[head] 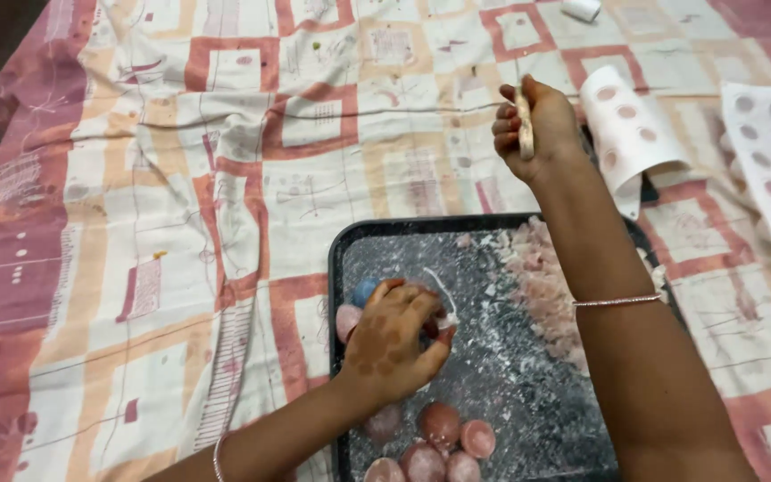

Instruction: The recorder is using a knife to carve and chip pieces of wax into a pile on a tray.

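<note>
The left hand [394, 344] rests curled over a small pink dome-shaped piece [348, 321] at the left edge of the dusty black rectangular tray [528, 393]. The right hand [537, 125] is raised above the patterned pink-and-cream cloth [180, 178] beyond the tray, fingers closed around a flat pale pink piece [524, 125].

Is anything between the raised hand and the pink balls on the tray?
Nothing visible blocks it. The right hand, holding a pale flat piece, is above the cloth beyond the tray. The balls lie at the near end; the left hand is beside them.
</note>
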